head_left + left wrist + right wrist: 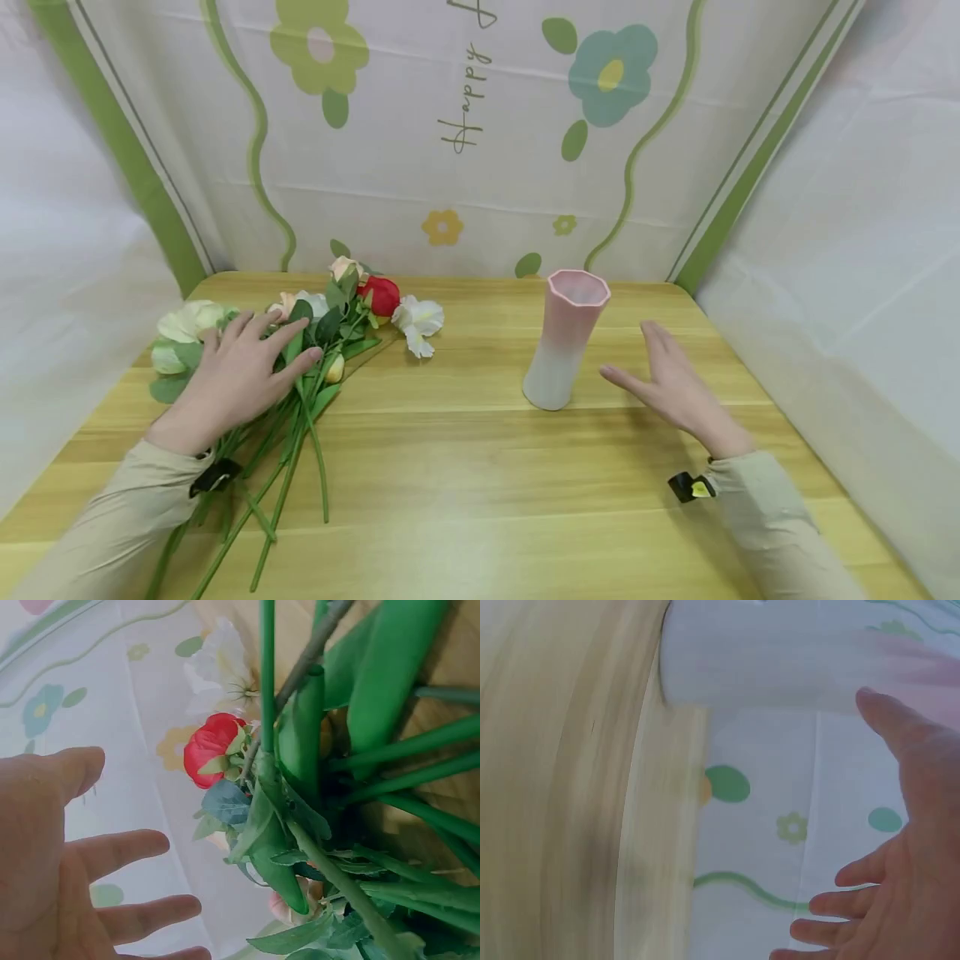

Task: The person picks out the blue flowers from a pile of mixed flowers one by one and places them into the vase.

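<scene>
A pink-and-white vase (564, 342) stands upright on the wooden table, right of the middle. My right hand (671, 383) is just to the right of it, fingers extended and thumb toward the vase, holding nothing. On the left lies a bunch of artificial flowers with long green stems (292, 467). My left hand (243, 367) is over the bunch, fingers spread and holding nothing; in the left wrist view its palm faces the stems. A red flower (381, 297), a white flower (418, 323) and a pale cream flower (191, 321) show around it. Part of the bunch is hidden under the left hand and sleeve.
The wooden table (450, 483) reaches back to a white cloth (390, 167) printed with flowers, which hangs behind it. Pale sheets (847, 250) hang at both sides. A black band with a small device (692, 487) is on the right wrist.
</scene>
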Available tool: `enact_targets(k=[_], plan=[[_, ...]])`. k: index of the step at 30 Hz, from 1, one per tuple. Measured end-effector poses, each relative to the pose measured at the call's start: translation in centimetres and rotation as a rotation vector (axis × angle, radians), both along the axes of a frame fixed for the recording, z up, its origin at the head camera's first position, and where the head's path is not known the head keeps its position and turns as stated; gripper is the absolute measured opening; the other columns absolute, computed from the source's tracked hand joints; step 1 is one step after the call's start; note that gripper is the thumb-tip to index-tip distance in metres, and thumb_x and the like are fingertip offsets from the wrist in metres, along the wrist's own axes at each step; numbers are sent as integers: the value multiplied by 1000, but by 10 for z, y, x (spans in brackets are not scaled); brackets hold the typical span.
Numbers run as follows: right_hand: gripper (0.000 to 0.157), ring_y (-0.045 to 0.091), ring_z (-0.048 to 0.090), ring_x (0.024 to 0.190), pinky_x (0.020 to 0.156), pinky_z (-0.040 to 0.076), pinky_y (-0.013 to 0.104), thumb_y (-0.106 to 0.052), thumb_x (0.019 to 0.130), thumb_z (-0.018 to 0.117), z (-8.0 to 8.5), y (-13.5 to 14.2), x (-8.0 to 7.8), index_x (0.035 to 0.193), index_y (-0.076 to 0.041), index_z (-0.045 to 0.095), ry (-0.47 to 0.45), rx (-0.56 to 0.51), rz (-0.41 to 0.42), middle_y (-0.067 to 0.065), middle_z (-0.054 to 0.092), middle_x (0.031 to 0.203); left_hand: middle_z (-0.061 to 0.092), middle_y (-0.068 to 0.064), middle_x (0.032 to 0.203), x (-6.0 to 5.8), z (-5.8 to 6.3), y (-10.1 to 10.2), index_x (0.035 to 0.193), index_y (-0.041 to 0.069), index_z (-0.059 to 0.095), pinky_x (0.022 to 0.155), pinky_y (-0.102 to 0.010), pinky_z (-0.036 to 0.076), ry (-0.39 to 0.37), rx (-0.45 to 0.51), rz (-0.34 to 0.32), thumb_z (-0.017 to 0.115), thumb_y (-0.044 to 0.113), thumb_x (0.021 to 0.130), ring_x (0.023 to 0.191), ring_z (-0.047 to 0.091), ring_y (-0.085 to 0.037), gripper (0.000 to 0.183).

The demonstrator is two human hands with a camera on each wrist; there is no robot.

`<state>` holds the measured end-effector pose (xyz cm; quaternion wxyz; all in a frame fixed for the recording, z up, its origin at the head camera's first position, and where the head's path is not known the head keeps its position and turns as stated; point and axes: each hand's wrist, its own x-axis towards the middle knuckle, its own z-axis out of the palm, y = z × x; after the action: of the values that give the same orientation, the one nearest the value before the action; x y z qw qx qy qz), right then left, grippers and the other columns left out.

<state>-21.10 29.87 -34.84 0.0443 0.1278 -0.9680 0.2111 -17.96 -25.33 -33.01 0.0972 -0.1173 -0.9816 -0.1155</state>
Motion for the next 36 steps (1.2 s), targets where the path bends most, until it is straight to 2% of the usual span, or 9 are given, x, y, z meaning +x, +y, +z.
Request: enact_targets(k=[11,17,20,24,26,28,31,33,36], plan=[[103,41,30,138,104,31,60,-56,87,69,0,-42,-5,156,-2,15,13,-252,42,24,27,154,47,-29,137,-2,4,-8,138,3,54,92,-75,23,97,-11,-23,50,44,102,125,35,-55,54],[104,36,46,127,99,41,53,-51,79,80,-5,-63,-10,155,-12,21,24,-488,-35,18,44,144,56,-31,126,-3,11,-12,131,-2,58,97,-68,30,139,-3,-21,54,32,102,118,45,-53,46],[102,34,51,121,96,43,52,-47,77,83,-9,-72,-12,153,-12,25,75,-530,-40,17,50,136,59,-31,122,-6,13,-13,127,-4,62,98,-66,31,165,15,-13,55,30,102,116,48,-52,42],[95,31,54,117,95,45,51,-39,76,86,-12,-80,-13,149,-9,31,131,-561,2,16,53,132,57,-34,120,-7,16,-14,122,-8,62,96,-65,33,163,54,24,52,32,103,115,47,-54,46],[90,29,56,115,93,47,48,-36,77,86,-14,-83,-13,146,-8,35,138,-580,17,14,55,130,56,-35,121,-7,18,-14,124,-9,61,88,-65,40,133,66,46,50,35,103,112,49,-54,50],[82,28,57,113,91,48,47,-34,79,84,-16,-86,-13,142,-6,40,131,-600,27,14,57,127,59,-33,117,-6,19,-13,126,-6,60,69,-59,48,88,82,62,47,38,104,95,58,-48,51],[72,27,58,111,90,49,45,-31,82,82,-18,-91,-12,138,-6,44,120,-621,29,14,59,124,65,-22,92,-4,20,-11,127,-2,60,44,-42,42,24,98,63,45,39,104,63,56,-31,50],[70,28,58,110,90,49,47,-29,83,81,-18,-92,-11,137,-4,45,112,-634,30,15,59,124,58,-11,71,-3,19,-9,112,1,66,39,-34,33,9,88,51,45,37,104,50,45,-21,42],[68,30,57,111,90,49,48,-28,84,81,-19,-94,-11,137,-4,45,106,-643,30,16,58,124,43,-1,56,-2,14,-5,83,8,63,39,-31,29,-9,71,39,47,31,104,44,38,-17,35]])
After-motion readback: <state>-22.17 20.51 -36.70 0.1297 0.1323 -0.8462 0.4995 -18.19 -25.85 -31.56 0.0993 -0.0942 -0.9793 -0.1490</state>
